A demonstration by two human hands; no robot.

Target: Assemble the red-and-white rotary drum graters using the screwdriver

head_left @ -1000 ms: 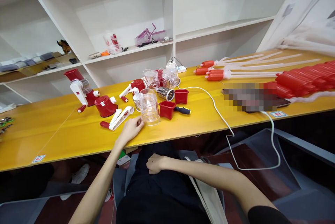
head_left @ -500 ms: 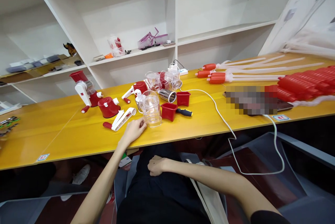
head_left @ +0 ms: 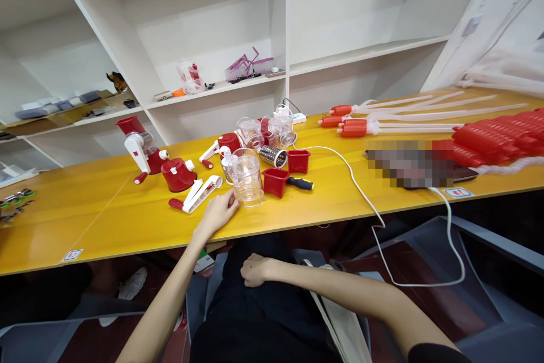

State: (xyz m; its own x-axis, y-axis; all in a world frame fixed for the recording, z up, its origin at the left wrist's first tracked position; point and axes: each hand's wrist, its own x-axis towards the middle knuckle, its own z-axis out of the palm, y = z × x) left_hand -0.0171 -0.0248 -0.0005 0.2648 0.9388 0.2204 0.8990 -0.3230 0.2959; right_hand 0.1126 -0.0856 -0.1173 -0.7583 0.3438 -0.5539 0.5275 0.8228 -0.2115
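My left hand [head_left: 221,210] rests on the table, its fingers curled in, right beside a clear plastic grater housing [head_left: 249,182]. Whether the fingertips touch the housing I cannot tell. My right hand [head_left: 254,270] lies on my lap, closed in a loose fist, with nothing seen in it. Left of the housing are a white crank handle with a red knob [head_left: 202,194] and a red grater base [head_left: 178,174]. To its right sit a red hopper [head_left: 275,182], a second red hopper [head_left: 298,161] and a dark-handled screwdriver [head_left: 301,183]. A metal grater drum [head_left: 273,156] lies behind them.
An assembled rotary grater [head_left: 138,148] stands at the left. Red hand pumps [head_left: 488,139] with pale tubes fill the right side, near a blurred device [head_left: 408,165]. A white cable [head_left: 351,173] hangs over the front edge. White shelves [head_left: 212,91] rise behind the table [head_left: 140,221].
The whole view has shifted very slightly. Both hands and the things on the table stay where they were.
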